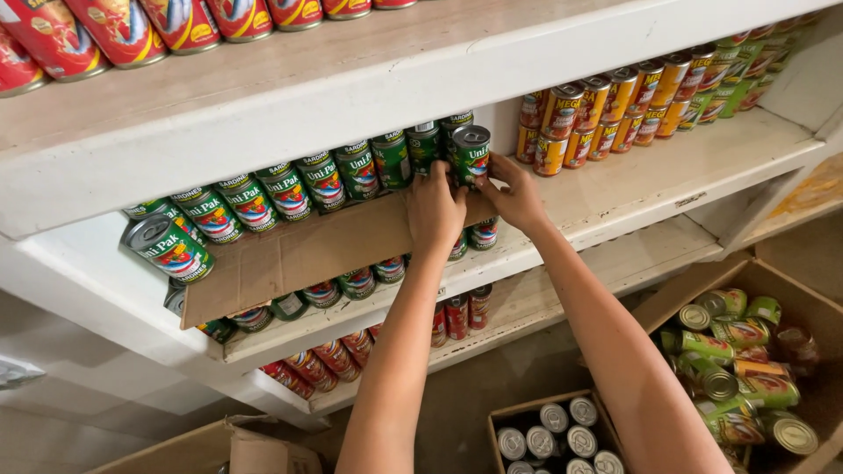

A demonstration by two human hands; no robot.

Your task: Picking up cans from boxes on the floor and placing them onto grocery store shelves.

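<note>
The left hand (434, 213) lies flat, fingers spread and pointing up, pressed against the right end of the cardboard sheet (290, 254) that stands along the front edge of the middle shelf (615, 189). It grips nothing; its fingertips come up just beside the green can (471, 154). The right hand (516, 195) is at that can's right side, fingers curled toward it, but whether they truly clasp the can or only touch it is hard to tell, since the contact is hidden behind the can and the left hand.

The can sits at the right end of the upper row of green cans (290, 186), tilted, its silver lid facing out. The cardboard hides most of the lower layer of cans; only their bottoms peep out under its edge. At the row's left end another green can (166, 247) lies on its side.

Orange cans (615, 105) stand farther right on the same shelf. Red cans (132, 26) on the top shelf are cut off by the frame. Two boxes (773, 298) of cans sit below, both partly cut off.
</note>
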